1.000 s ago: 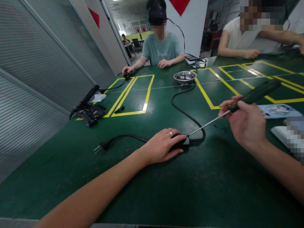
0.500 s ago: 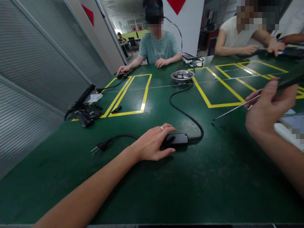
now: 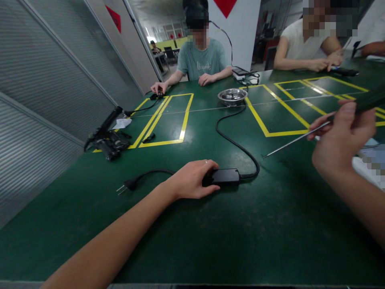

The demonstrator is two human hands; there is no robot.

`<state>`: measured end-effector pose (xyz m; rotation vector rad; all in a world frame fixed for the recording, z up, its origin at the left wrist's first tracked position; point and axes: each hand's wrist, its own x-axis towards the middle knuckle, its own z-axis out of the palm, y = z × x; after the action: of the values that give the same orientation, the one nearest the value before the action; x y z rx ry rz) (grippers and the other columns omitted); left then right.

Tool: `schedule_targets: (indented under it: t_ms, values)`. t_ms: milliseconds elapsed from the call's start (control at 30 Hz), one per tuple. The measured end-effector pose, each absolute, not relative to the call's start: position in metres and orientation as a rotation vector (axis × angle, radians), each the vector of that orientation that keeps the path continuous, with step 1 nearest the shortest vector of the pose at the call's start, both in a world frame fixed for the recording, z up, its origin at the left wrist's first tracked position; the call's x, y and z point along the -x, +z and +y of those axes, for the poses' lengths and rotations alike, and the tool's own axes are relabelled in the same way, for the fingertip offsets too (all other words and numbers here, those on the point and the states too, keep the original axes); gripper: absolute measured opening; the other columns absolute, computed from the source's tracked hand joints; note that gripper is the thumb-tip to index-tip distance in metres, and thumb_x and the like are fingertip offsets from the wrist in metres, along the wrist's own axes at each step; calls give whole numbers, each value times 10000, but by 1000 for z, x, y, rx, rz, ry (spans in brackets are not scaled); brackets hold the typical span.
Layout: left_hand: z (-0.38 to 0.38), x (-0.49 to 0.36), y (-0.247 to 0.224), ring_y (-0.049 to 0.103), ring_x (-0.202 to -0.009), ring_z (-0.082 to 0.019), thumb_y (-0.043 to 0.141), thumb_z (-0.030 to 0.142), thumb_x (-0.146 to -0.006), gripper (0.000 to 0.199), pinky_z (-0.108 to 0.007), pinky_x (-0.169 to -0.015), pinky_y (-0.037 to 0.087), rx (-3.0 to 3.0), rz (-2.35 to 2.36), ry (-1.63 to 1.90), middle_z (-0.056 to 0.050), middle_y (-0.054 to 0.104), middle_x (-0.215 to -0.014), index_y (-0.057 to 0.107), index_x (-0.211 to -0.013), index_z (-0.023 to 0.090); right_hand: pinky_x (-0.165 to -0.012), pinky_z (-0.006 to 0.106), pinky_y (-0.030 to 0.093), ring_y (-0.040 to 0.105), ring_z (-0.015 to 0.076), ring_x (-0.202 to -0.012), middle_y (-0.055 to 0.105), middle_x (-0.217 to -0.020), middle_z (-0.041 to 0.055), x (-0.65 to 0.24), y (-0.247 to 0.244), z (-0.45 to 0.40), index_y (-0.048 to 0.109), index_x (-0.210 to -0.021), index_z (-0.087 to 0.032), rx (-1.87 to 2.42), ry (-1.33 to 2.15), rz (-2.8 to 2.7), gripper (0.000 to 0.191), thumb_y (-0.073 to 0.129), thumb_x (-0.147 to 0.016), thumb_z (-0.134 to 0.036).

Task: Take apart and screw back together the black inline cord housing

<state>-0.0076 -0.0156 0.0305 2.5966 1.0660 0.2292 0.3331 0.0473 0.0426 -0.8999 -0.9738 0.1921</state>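
Observation:
My left hand [image 3: 197, 179] is closed around the left end of a black power adapter [image 3: 225, 176], which lies on the green table. From its left side a cord runs to a two-pin plug [image 3: 130, 185]. Out of its right end comes a thick braided cable [image 3: 237, 145] that curves away toward the bowl. To the right, above the table, my right hand [image 3: 339, 140] grips a screwdriver [image 3: 364, 102] with a dark handle. Its long thin shaft points down and left, its tip right of the adapter. Something tiny seems to be at the tip, too small to name.
A metal bowl [image 3: 232, 96] with small parts stands beyond the cable. Black parts [image 3: 110, 142] and a white paper [image 3: 122, 123] lie at the left. Yellow tape [image 3: 162, 143] marks the green table [image 3: 192, 245]. Co-workers [image 3: 202, 60] sit across, their hands on black items.
The screwdriver's tip has shifted slightly left and the shaft tilts a little differently. My left hand's fingers have curled in more on the adapter. A co-worker's hands at the right moved closer together.

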Motion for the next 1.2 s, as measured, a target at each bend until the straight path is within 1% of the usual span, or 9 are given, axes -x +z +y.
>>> schedule_targets:
  t_ms: [100,200,267,367,433,567,667,933,1200]
  values:
    - [-15,4,26,589,-858,-195,640,452,-829,450,-338,-771,481,-2509,1068,300,-55,604,-1026,505,-1180,204,-328,218,359,499,117,-378,514,-476,-62,-325,46,43,517,-954,-183,898,486,-939,192,470,-910,-364]
    - [-16,1,19,576,-982,-213,620,459,-856,498,-361,-859,473,-2495,1055,370,-73,582,-1132,481,-1268,216,-369,238,394,509,121,-379,592,-521,-12,-309,47,29,533,-964,-167,881,756,-920,224,489,-911,-379]
    - [-16,0,16,559,-1046,-233,606,479,-861,562,-385,-901,461,-2523,1039,382,-93,559,-1192,444,-1328,212,-428,252,444,558,133,-426,633,-577,17,-297,46,19,538,-971,-167,881,931,-896,230,521,-900,-384]
    - [-16,1,13,557,-1029,-252,602,513,-844,661,-417,-905,457,-2552,1033,398,-106,562,-1184,388,-1381,192,-542,269,518,632,150,-553,679,-680,51,-284,43,6,549,-960,-182,876,1138,-862,230,539,-890,-401]
    - [-15,3,14,560,-991,-253,588,492,-844,631,-429,-896,455,-2561,1030,433,-100,576,-1140,403,-1364,185,-596,282,544,655,157,-620,690,-726,56,-278,41,0,555,-957,-199,858,1220,-869,220,518,-901,-408]
    - [-15,5,16,546,-1007,-239,505,251,-835,424,-410,-899,446,-2571,970,504,-93,554,-1169,511,-1254,186,-636,300,560,662,162,-652,694,-746,54,-273,37,-5,561,-953,-219,829,1290,-893,189,474,-927,-384]
    - [-14,5,14,544,-995,-222,454,127,-770,434,-394,-892,452,-2545,965,583,-83,541,-1159,565,-1186,181,-655,315,565,661,166,-648,697,-757,54,-273,35,-5,560,-948,-225,824,1285,-902,173,458,-935,-365]
    - [-10,4,8,550,-942,-196,436,86,-744,403,-355,-819,492,-2426,923,705,-73,548,-1053,638,-1081,176,-659,315,567,667,171,-664,701,-765,57,-272,36,-6,564,-925,-225,821,1297,-911,177,452,-938,-361]
    - [-10,3,9,545,-937,-195,429,80,-743,390,-361,-828,482,-2406,888,766,-71,547,-1004,657,-1048,170,-688,331,570,671,173,-678,705,-788,58,-274,35,-5,565,-934,-223,798,1305,-943,189,448,-941,-371]
